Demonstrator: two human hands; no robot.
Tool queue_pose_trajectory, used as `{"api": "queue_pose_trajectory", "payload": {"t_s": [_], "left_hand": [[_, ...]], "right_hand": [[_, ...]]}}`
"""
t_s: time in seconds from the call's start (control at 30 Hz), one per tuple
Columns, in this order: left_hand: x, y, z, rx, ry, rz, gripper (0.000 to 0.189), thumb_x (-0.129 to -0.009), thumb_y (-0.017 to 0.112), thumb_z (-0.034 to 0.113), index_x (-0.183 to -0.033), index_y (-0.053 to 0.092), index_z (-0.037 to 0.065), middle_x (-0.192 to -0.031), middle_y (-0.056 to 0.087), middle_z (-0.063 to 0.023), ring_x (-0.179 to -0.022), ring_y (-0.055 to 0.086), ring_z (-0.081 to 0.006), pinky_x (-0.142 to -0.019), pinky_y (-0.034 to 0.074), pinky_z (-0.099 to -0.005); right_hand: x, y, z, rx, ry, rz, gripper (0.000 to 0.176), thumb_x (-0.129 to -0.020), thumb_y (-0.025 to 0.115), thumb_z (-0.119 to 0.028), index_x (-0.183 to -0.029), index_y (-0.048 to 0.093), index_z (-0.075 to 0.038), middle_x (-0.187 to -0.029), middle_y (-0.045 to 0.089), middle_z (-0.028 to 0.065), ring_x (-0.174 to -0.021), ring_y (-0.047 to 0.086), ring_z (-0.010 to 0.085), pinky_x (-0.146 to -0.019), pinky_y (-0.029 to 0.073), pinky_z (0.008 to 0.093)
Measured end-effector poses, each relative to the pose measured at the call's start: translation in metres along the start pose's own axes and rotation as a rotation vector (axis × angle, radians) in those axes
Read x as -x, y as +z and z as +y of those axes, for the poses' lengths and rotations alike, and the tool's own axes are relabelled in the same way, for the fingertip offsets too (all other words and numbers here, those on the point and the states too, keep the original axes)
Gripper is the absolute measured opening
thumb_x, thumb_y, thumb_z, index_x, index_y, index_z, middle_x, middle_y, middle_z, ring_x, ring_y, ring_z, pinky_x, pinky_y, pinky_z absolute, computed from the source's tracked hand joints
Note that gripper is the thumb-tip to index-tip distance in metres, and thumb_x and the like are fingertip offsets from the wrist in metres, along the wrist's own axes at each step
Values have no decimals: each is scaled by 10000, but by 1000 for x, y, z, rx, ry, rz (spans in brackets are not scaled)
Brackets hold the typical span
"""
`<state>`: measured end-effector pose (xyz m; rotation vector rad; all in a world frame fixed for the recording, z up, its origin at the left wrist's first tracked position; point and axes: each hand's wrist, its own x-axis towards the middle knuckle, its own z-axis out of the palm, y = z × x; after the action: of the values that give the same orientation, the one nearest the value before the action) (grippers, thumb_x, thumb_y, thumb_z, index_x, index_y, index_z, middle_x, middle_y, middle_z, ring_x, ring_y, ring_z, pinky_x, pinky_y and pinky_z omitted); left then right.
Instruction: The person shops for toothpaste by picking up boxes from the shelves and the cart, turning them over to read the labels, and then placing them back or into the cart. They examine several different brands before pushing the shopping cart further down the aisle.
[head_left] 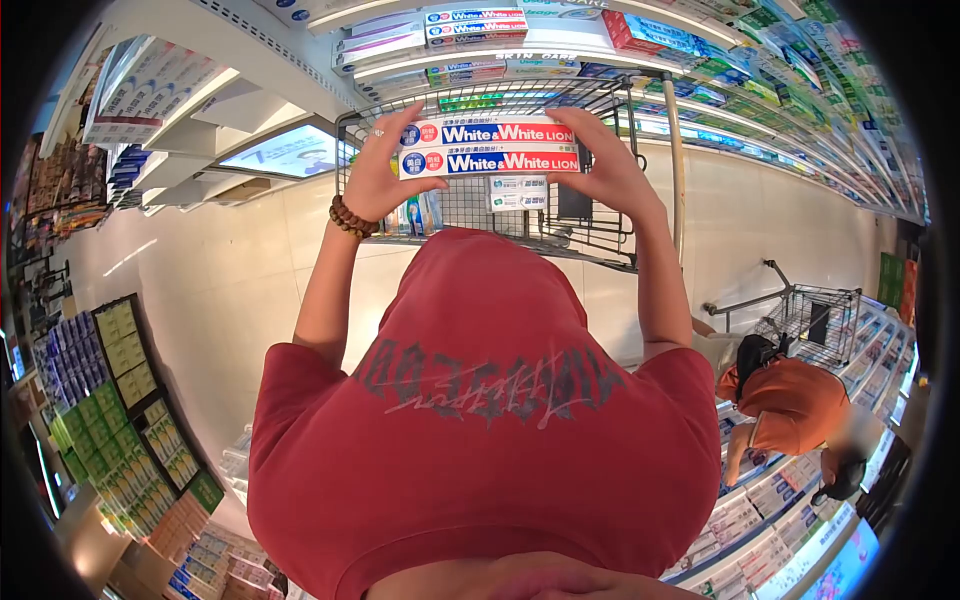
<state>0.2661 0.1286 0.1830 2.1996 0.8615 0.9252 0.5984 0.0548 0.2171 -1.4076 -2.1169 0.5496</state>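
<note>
Two White & White toothpaste boxes, an upper one (500,133) and a lower one (500,161), are stacked and held level in front of me. My left hand (378,180), with a beaded bracelet at the wrist, grips their left ends between thumb and fingers. At the right ends, my right hand (604,172) pinches the same pair. Behind and below them is a wire shopping cart (462,208). Inside the cart lie white packages (518,194) and a blue-and-green package (416,216), partly hidden by my hands and the boxes.
Ahead is a store shelf (560,50) with similar toothpaste boxes (475,28). Packed shelves (800,110) curve along the right. Another person in an orange top (798,405) bends by shelves at lower right, near a second cart (815,322). Stacked goods (110,430) stand at left.
</note>
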Motion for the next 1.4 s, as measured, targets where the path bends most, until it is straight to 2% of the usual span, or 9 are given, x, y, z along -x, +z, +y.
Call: {"api": "queue_pose_trajectory", "payload": {"t_s": [0.3,0.53,0.6,0.73,0.77,0.87,1.0,1.07,1.4], "left_hand": [[-40,33,-110,-57,-118,-285,802,-674,893,252,-1330,484,37,-1263,531,-169,-1181,549,-364,-1010,460,-408],[-122,47,-176,-280,-90,-268,763,-720,857,321,-1360,510,93,-1246,589,-162,-1185,558,-359,-987,477,-425],[-145,58,-210,-407,63,-116,767,-725,843,392,-1368,528,116,-1270,614,-126,-1178,570,-324,-986,477,-426],[-192,67,-238,-489,-55,-104,742,-718,837,448,-1330,566,128,-1311,610,-102,-1210,562,-299,-1018,437,-465],[-201,70,-251,-505,65,-25,730,-745,814,467,-1323,572,90,-1227,647,-139,-1126,600,-339,-966,472,-443],[-220,70,-269,-582,-83,-135,738,-745,786,538,-1291,600,78,-1132,682,-164,-1063,631,-346,-942,483,-446],[-249,68,-279,-580,-392,-441,696,-777,693,664,-1125,699,61,-1014,715,-182,-955,672,-351,-846,529,-424],[-249,70,-290,-479,-278,-321,650,-791,654,700,-1108,725,136,-1011,727,-151,-885,688,-336,-818,537,-402],[-255,55,-288,-488,-345,-564,789,-772,740,573,-1280,572,-7,-1170,660,-262,-1110,631,-379,-937,509,-431]], "right_hand": [[-56,53,75,-35,138,-135,707,-756,827,-171,-1369,490,-63,-1377,498,145,-1271,516,326,-1071,426,401],[-125,63,157,85,146,-67,717,-805,804,-220,-1408,447,-65,-1407,498,157,-1305,496,356,-1070,432,410],[-152,56,179,96,126,-64,716,-816,798,-243,-1424,445,-105,-1423,500,135,-1303,504,342,-1073,430,401],[-205,52,234,112,19,-10,682,-813,801,-258,-1393,478,-103,-1362,544,153,-1256,530,355,-1026,450,407],[-214,52,241,118,8,3,662,-812,802,-266,-1374,497,-94,-1337,561,166,-1239,539,362,-1010,457,411],[-241,50,267,250,125,-125,601,-816,779,-330,-1296,562,-42,-1214,628,206,-1186,567,371,-973,473,428],[-262,47,297,293,339,-310,730,-829,684,-620,-1147,618,34,-1083,661,273,-1049,614,420,-900,487,449],[-277,41,298,369,499,-484,991,-780,562,-807,-1242,592,70,-1238,625,290,-1180,598,392,-997,460,429],[-284,43,308,377,514,-510,1006,-796,521,-790,-1347,533,51,-1364,559,267,-1294,522,364,-1077,397,395]]}}
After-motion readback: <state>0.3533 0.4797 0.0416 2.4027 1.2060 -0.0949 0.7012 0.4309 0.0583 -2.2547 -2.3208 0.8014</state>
